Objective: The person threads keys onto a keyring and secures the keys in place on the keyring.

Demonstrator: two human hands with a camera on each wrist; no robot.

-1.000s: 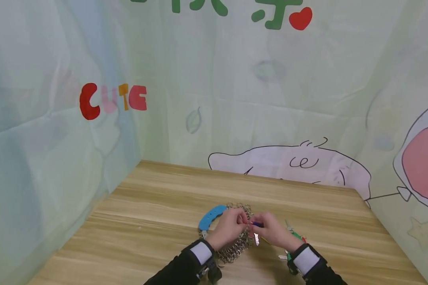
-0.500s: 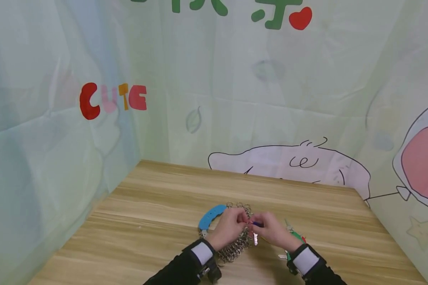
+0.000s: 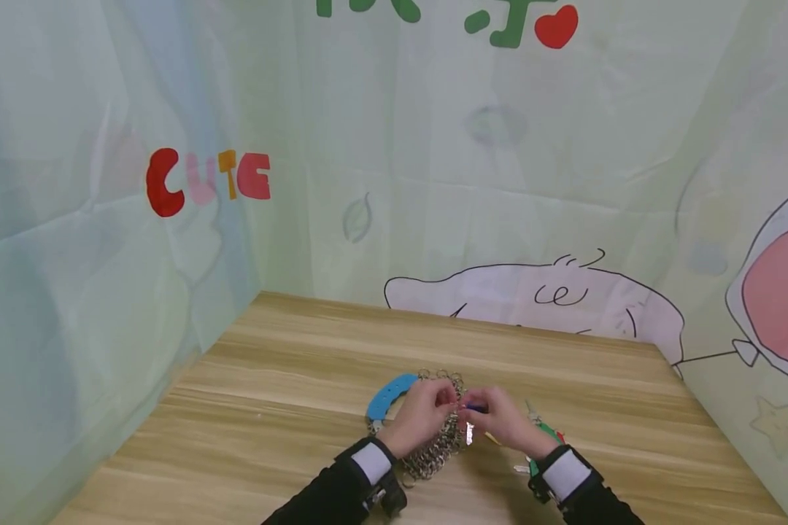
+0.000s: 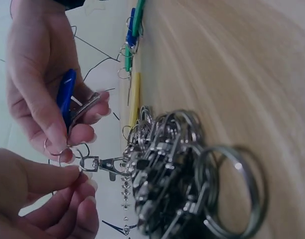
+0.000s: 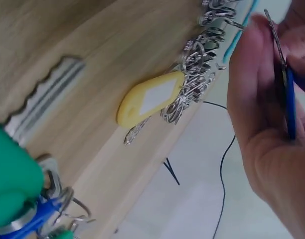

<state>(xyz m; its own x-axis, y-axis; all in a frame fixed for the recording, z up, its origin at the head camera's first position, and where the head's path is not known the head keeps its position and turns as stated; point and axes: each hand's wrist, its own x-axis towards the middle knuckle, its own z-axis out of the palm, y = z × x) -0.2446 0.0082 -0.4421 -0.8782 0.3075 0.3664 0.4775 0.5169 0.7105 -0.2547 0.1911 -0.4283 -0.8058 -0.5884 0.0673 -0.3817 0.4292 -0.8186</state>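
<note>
Both hands meet over a bunch of metal swivel clasps and split rings (image 3: 433, 452) strung on a large hoop with a blue curved grip (image 3: 387, 397). My left hand (image 3: 420, 412) pinches a small split ring (image 4: 63, 158) between thumb and fingertips, right beside the loop of a swivel clasp (image 4: 95, 163). From the right, my right hand (image 3: 502, 421) holds a blue key tag (image 4: 67, 97) with a metal key (image 4: 86, 107), its fingertips at the same ring. Seen from the right wrist, fingers partly hide the blue tag.
A yellow key tag (image 5: 150, 99) with a key lies against the rings. Green key tags (image 3: 548, 432) with keys and a blue tag (image 5: 28, 219) lie near my right wrist. The wooden table (image 3: 269, 394) meets printed curtains (image 3: 433, 219) behind.
The hands stay together in almost the same spot with small finger shifts. The head view has tilted down slightly.
</note>
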